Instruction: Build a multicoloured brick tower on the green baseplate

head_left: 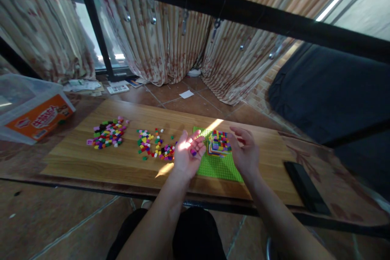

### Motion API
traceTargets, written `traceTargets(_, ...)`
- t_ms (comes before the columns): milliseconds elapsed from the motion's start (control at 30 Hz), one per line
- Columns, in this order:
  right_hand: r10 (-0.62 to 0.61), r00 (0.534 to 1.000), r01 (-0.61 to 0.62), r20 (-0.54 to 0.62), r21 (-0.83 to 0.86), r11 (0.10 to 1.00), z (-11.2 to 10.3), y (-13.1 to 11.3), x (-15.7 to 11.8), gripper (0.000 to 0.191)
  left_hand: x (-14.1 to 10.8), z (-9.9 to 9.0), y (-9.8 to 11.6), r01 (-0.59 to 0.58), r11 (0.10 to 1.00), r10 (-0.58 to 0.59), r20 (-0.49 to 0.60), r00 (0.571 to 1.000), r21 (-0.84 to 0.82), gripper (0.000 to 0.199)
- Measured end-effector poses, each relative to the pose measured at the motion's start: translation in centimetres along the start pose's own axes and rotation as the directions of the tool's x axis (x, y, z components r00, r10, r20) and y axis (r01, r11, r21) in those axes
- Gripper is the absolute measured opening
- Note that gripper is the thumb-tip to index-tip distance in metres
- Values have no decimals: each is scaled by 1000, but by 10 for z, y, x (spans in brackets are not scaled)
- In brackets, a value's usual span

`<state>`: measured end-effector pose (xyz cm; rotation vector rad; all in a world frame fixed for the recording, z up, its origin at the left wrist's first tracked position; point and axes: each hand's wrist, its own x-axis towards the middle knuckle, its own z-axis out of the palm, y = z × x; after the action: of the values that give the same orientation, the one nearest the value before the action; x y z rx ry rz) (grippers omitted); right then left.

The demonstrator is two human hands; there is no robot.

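My left hand point(187, 154) is turned palm up over the left edge of a green baseplate point(217, 169), its fingers loosely curled. A small purple building brick point(193, 152) lies in it, near the fingers. Just right of it, on the baseplate, stands a square built-up block of multicoloured bricks point(220, 141) in several layers. My right hand point(246, 150) is at the right side of this block, thumb and fingers apart, with nothing seen between them. Whether its thumb touches the block, I cannot tell.
Loose small bricks point(146, 142) lie left of my left hand, some partly behind it. Farther left is a pile of larger bricks point(109, 133). A clear plastic box point(30, 105) with an orange label stands at far left. A long black object point(306, 187) lies at the table's right end.
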<state>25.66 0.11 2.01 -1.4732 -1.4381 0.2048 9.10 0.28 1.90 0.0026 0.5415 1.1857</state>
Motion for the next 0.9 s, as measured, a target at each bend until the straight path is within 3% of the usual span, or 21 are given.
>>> traceTargets(133, -148, 957, 136, 251, 67, 988, -2, -37, -22, 16, -9, 5, 8, 0, 996, 9, 94, 995, -90, 55)
traceTargets(233, -165, 927, 166, 338, 25, 986, 7, -53, -37, 12, -14, 8, 6, 8, 998, 1, 146, 989, -60, 60)
traceTargets(400, -92, 935, 125, 343, -77, 989, 19, -56, -47, 9, -16, 10, 3, -7, 1000, 12, 193, 981, -29, 62)
traceTargets(600, -88, 943, 103, 320, -31, 994, 12, -54, -45, 10, -16, 10, 2, 33, 999, -26, 202, 979, -32, 53)
traceTargets(767, -29, 954, 27, 299, 11, 1000, 8, -50, -43, 9, -10, 8, -1, 29, 999, -30, 65, 997, 15, 41)
traceTargets(900, 3, 964, -13, 264, 38, 999, 0, -37, -36, 9, -2, -1, -4, 52, 981, -42, -58, 997, 187, 26)
